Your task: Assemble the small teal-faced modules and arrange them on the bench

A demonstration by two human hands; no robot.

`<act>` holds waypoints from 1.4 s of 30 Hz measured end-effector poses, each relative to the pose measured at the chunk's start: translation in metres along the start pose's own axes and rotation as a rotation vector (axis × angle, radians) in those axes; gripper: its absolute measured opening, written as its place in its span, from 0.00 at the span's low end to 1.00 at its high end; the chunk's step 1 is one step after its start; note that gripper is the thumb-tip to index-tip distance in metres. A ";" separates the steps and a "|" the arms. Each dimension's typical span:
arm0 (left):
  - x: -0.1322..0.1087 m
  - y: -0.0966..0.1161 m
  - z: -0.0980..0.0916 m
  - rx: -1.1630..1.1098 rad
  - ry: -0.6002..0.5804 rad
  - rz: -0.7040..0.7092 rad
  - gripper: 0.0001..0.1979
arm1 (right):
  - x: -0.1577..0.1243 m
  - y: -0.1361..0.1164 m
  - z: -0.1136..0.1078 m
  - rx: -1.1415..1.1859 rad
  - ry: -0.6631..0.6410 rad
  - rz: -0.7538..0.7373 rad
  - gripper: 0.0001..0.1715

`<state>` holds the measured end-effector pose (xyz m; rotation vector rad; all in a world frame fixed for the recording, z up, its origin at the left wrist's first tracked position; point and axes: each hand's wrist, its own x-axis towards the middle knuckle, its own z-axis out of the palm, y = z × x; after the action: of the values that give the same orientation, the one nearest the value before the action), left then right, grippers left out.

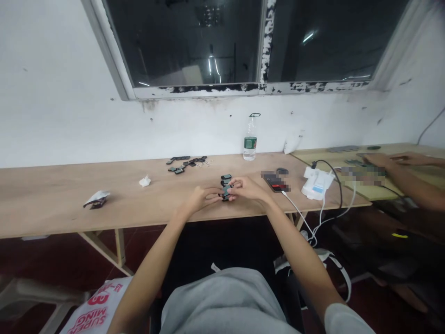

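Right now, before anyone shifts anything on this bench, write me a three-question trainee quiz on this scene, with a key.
1. True or false: the left hand and the right hand both touch the stack of small dark parts.
2. What stands at the bench's back edge? A a plastic water bottle; B a mug; C a desk lamp.
3. Whose hand lies on the pale board at far right?

Key: 1 true; 2 A; 3 a co-worker's hand.

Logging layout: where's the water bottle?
In the head view, the plastic water bottle stands at the wooden table's back edge, right of the small dark parts.
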<state>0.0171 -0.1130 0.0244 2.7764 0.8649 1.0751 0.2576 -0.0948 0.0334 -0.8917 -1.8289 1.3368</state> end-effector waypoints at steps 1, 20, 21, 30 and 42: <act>0.000 -0.001 0.000 -0.013 0.014 -0.006 0.13 | 0.000 0.000 0.000 -0.005 -0.005 -0.003 0.16; -0.036 -0.089 -0.004 0.023 0.047 -0.631 0.14 | -0.001 0.011 -0.003 -0.695 0.031 0.073 0.18; -0.037 -0.089 -0.003 0.019 0.058 -0.645 0.16 | -0.003 0.009 -0.004 -0.698 0.028 0.053 0.17; -0.039 -0.087 -0.006 0.151 0.091 -0.740 0.18 | -0.014 0.000 -0.009 -0.687 -0.103 0.064 0.13; -0.038 -0.091 -0.004 -0.017 0.122 -0.719 0.15 | -0.015 -0.006 0.001 -0.840 -0.217 -0.002 0.20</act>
<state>-0.0522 -0.0562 -0.0164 2.0822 1.6650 1.0803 0.2644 -0.1093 0.0368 -1.1757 -2.6176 0.6387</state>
